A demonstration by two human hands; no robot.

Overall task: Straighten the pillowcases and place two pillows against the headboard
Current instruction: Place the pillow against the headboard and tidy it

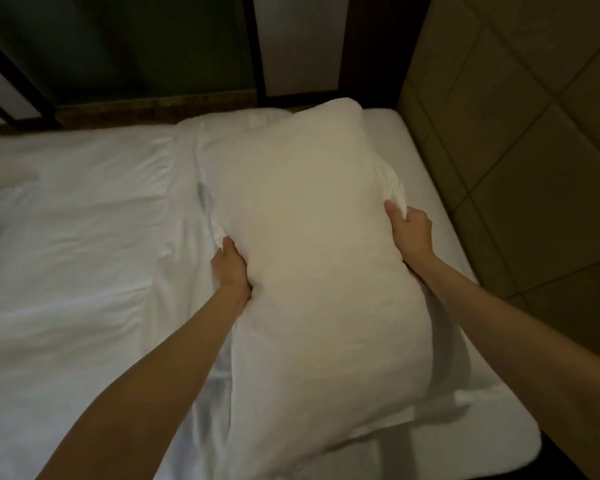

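On the left, the bed [70, 237] spreads out in a broad run of wrinkled white sheet with nothing lying on it, open all the way to the picture's left edge; its far edge meets a dark wall base and window frames [257, 46] along the top. One pillow [312, 244] is in view, white and plump, held lengthwise above the right part of the bed, its far end reaching toward the bed's far edge and its near end hanging low toward the camera. The left hand [231, 268] is closed on the pillow's left side, fingers curled under and a small pinch of pillowcase cloth bunched just above the thumb. The right hand [411, 230] is closed on the opposite side somewhat farther up, thumb on top, gripping a gathered fold of the case. To the right of the pillow only a narrow strip of mattress shows before the rounded bed edge, and beside it stands the padded tan headboard [520, 116] with its stitched square panels.
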